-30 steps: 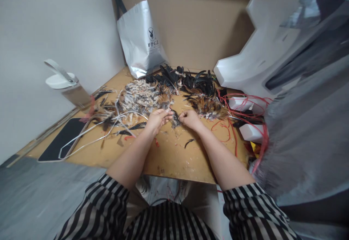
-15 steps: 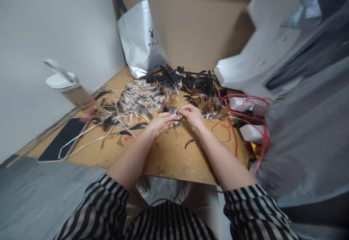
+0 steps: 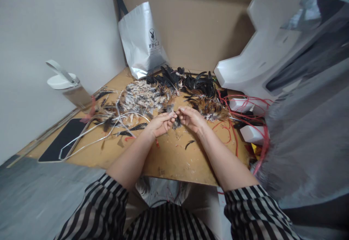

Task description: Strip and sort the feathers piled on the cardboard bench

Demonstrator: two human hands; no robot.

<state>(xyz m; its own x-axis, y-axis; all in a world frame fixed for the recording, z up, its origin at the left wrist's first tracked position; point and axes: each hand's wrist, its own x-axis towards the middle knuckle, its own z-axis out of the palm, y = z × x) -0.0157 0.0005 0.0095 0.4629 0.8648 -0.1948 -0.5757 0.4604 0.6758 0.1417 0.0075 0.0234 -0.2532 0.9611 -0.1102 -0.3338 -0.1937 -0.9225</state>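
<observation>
Above the middle of the table, my left hand pinches with thumb and forefinger. A small grey-brown feather shows just past these fingertips and appears held there. My right hand is closed in a pinch almost touching the left one; what lies between its fingers is too small to make out. Dark fluff lies beneath the fingertips. Beyond the hands are a pile of pale-based feathers, black feathers at the back and brown feathers to the right.
A silver bag stands at the back left. On the left are a lidded cup, a dark phone-like slab and looped white strips. Red strings and white blocks lie right, beside hanging grey cloth.
My fingertips have shifted slightly left, and the right hand's fingers have turned a little. Both hands remain pinched close together. The piles lie as before.
</observation>
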